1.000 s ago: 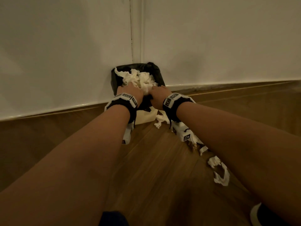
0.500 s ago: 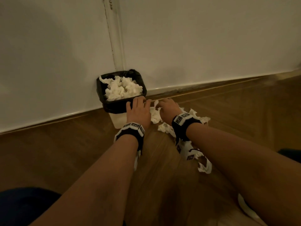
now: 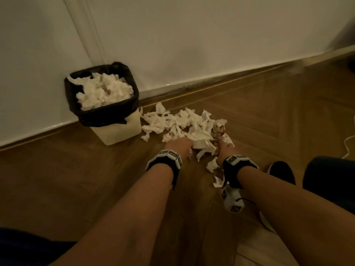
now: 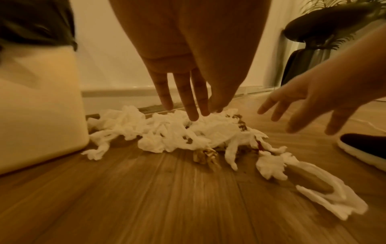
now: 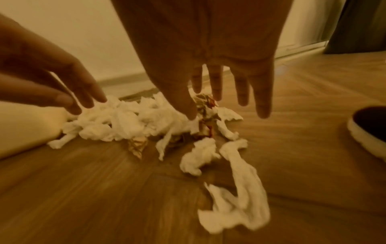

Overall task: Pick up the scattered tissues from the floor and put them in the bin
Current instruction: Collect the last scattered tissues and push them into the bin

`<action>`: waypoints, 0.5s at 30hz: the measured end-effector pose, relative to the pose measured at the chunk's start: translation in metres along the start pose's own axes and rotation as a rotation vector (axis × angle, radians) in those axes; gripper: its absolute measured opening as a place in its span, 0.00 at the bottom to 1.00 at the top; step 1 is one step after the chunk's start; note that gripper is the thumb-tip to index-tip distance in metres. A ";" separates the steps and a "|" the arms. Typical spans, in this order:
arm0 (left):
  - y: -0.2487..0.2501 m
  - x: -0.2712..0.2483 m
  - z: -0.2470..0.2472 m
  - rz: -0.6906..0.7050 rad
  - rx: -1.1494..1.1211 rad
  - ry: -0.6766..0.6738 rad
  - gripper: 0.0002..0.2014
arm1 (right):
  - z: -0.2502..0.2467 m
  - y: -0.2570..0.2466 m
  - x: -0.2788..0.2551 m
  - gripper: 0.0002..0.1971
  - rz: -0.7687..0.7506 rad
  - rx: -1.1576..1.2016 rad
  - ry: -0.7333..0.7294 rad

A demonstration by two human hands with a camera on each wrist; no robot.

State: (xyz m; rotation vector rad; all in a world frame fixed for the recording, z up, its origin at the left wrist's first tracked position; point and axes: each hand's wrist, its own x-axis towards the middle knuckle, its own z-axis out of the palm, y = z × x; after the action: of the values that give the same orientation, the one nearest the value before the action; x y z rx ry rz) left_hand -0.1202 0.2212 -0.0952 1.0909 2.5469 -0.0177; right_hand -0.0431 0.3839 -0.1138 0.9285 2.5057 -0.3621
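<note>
A pile of crumpled white tissues (image 3: 180, 123) lies on the wooden floor just right of the bin (image 3: 119, 135). The bin is cream with a black liner (image 3: 103, 114) and is heaped with tissues (image 3: 104, 91). My left hand (image 3: 179, 145) reaches down with straight fingers (image 4: 193, 107) touching the near left part of the pile (image 4: 177, 132). My right hand (image 3: 222, 147) hovers open over the pile's right end, fingers (image 5: 242, 92) spread, thumb tip against a tissue (image 5: 133, 122). Some brownish crumpled paper (image 5: 205, 105) sits among the tissues. Loose tissues (image 5: 236, 198) trail toward me.
The bin stands against a white wall (image 3: 192, 45) with a skirting edge. A black shoe with a white sole (image 3: 281, 171) is right of my right wrist. A white cord (image 3: 348, 143) lies at the far right. A dark plant pot (image 4: 309, 54) stands further along the wall.
Both hands have left the bin and dropped to the floor pile on its right. They went from pressing tissues in the bin to reaching open over the scattered tissues.
</note>
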 end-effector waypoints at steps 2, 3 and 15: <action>0.011 0.010 0.009 0.027 -0.008 -0.066 0.15 | 0.016 0.014 -0.001 0.43 0.071 0.053 -0.112; 0.017 0.015 0.014 0.033 -0.011 -0.084 0.15 | 0.023 0.019 -0.002 0.48 0.109 0.098 -0.148; 0.046 0.059 0.051 0.130 0.168 -0.059 0.28 | 0.066 0.022 -0.010 0.40 -0.185 -0.103 -0.230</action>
State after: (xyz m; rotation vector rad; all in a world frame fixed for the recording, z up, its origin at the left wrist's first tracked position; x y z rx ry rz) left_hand -0.1085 0.2866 -0.1562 1.2972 2.4525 -0.2302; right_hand -0.0009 0.3696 -0.1679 0.5816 2.3778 -0.3706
